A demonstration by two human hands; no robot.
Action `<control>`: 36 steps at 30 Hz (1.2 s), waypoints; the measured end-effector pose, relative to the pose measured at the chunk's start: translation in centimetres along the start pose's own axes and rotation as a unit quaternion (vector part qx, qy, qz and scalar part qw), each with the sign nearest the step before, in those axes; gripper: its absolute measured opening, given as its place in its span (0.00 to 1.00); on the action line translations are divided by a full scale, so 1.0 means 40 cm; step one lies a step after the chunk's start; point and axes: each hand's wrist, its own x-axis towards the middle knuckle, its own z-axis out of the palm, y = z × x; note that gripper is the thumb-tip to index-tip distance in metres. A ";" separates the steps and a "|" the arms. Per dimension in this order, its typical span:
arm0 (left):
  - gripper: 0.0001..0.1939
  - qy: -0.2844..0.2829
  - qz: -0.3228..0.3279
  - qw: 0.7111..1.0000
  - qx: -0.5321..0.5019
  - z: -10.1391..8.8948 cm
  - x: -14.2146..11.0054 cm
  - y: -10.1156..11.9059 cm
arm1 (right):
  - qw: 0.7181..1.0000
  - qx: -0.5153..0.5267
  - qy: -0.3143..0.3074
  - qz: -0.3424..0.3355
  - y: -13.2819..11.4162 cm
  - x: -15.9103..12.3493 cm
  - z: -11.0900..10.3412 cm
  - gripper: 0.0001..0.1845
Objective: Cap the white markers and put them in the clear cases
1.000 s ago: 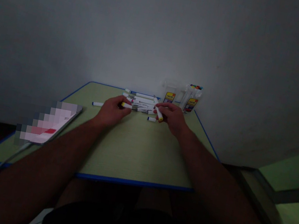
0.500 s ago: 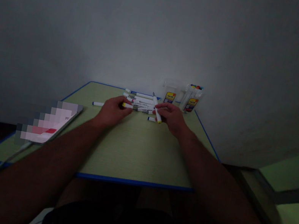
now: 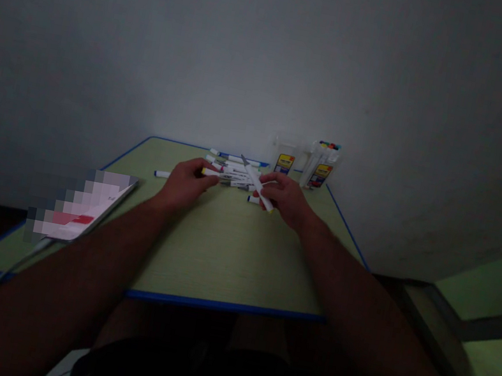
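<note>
My right hand (image 3: 286,194) pinches a white marker (image 3: 256,182), its bare grey tip up and to the left and its yellow end low on the right. Between the thumb and fingers of my left hand (image 3: 186,183) is a short white marker cap (image 3: 211,172) with a yellow end. The marker's tip and the cap are apart. Just beyond both hands lies a pile of white markers (image 3: 240,166), several with grey tips showing. A white cap with a dark blue end (image 3: 251,199) lies beside my right fingers, partly hidden by them.
Left of my left hand lies another blue-ended white piece (image 3: 161,174). Two clear plastic cases stand at the back right: one case (image 3: 289,146) in front of the wall, the other case (image 3: 321,169) holding coloured markers. A phone-like device (image 3: 99,210) with a cable rests on the table (image 3: 229,255).
The marker in my right hand has turned so its grey tip swings up and to the left. My left hand has shifted slightly left with the cap.
</note>
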 end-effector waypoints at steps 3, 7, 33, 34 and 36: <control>0.11 0.006 -0.015 0.998 -0.059 0.000 0.000 0.004 | 1.000 -0.009 -0.005 -0.004 0.000 0.000 0.001 0.15; 0.11 0.012 -0.014 0.995 -0.100 -0.001 0.000 0.002 | 1.000 -0.017 -0.009 -0.011 0.001 0.001 0.000 0.14; 0.10 -0.111 -0.012 0.987 -0.115 0.004 -0.006 -0.004 | 0.994 -0.070 -0.087 0.000 -0.002 -0.009 0.008 0.13; 0.10 -0.115 -0.011 0.987 -0.113 0.004 -0.006 -0.006 | 0.994 -0.071 -0.084 0.000 -0.002 -0.009 0.008 0.13; 0.10 -0.122 -0.008 0.986 -0.113 0.003 -0.006 -0.008 | 0.994 -0.074 -0.082 0.002 -0.003 -0.010 0.007 0.13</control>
